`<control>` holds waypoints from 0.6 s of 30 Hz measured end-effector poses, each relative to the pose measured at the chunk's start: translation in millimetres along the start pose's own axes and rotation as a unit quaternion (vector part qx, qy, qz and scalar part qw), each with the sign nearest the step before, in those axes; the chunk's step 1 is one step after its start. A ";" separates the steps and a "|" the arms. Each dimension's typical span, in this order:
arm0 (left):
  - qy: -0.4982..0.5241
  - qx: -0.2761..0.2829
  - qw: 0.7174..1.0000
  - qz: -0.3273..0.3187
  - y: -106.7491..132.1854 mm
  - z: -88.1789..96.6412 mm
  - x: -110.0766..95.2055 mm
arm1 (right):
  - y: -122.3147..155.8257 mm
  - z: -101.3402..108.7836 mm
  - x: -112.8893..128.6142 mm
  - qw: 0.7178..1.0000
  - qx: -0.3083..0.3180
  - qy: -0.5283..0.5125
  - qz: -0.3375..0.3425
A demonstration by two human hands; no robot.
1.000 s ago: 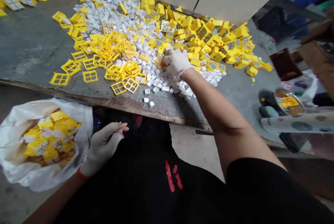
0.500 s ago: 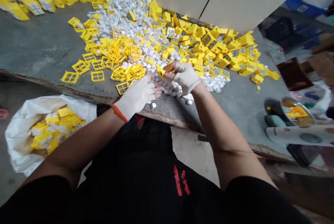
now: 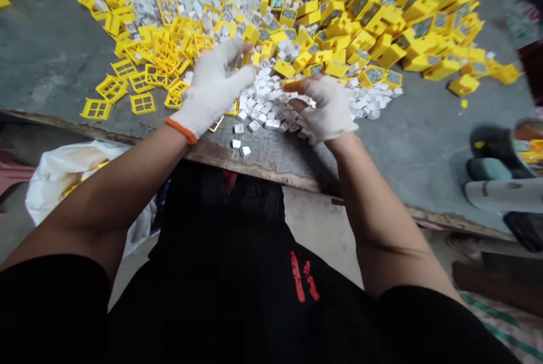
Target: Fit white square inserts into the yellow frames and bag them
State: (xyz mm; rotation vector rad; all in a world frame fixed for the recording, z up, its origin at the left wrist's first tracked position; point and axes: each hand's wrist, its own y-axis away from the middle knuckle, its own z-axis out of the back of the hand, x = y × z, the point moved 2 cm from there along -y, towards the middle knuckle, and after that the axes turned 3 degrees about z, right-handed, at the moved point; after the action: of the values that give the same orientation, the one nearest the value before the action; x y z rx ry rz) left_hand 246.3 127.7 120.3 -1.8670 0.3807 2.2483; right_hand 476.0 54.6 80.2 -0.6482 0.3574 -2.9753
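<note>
My left hand (image 3: 218, 78), in a white glove with an orange cuff, is over the near side of the heap. Its thumb and fingers close around a small yellow block (image 3: 254, 59), partly hidden by the glove. My right hand (image 3: 326, 105), gloved with fingertips bare, hovers low at the small white plastic pieces (image 3: 265, 95). Its thumb and forefinger are apart, with white pieces showing behind the gap; the other fingers are curled under. Left of my left hand lie yellow window frames (image 3: 142, 103).
Yellow house-shaped blocks (image 3: 382, 50) with grey faces pile up at the back right. A white bag (image 3: 57, 174) with yellow pieces stands below the grey table (image 3: 51, 64) at left. At right lie a white cylinder (image 3: 492, 195) and a metal bowl (image 3: 521, 143).
The yellow piece formerly in my right fingers is gone from them; my left hand has moved up and now holds a yellow block. My right hand has lowered to the white pieces. The view has shifted closer.
</note>
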 end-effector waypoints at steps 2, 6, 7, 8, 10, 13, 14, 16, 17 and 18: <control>0.002 -0.025 0.998 -0.056 18.1 14.0 -6.3 | 20.2 -1.3 15.0 1.000 0.020 0.012 0.011; 0.136 -0.025 0.990 0.016 79.7 38.2 11.2 | 39.1 -25.7 43.0 0.998 0.036 0.044 0.035; 0.176 -0.024 0.982 0.066 96.5 42.1 21.0 | 38.1 -33.5 46.0 0.997 0.034 0.052 0.047; 0.207 -0.017 0.971 0.115 112.3 44.9 31.5 | 35.5 -40.9 47.3 0.996 0.035 0.057 0.062; 0.257 0.003 0.947 0.191 138.7 47.3 52.2 | 28.2 -52.9 45.3 0.993 0.040 0.058 0.096; 0.312 0.032 0.918 0.241 162.4 46.1 76.8 | 19.1 -59.6 38.9 0.989 0.043 0.052 0.132; 0.327 0.038 0.912 0.245 166.6 45.1 82.5 | 17.8 -58.2 38.3 0.989 0.043 0.050 0.136; 0.355 0.048 0.901 0.245 171.3 42.8 90.1 | 19.0 -49.7 42.4 0.988 0.044 0.046 0.137; 0.368 0.053 0.895 0.245 172.5 41.7 92.0 | 21.7 -42.8 47.6 0.989 0.046 0.045 0.135; 0.377 0.058 0.891 0.249 173.3 40.5 92.9 | 26.0 -34.8 54.8 0.989 0.047 0.042 0.136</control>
State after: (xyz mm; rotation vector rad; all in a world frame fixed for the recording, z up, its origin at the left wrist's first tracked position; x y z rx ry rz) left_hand 137.5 -25.1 48.6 -2.7473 1.1937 1.5448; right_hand 412.3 30.0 65.1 -0.4263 0.2843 -2.7450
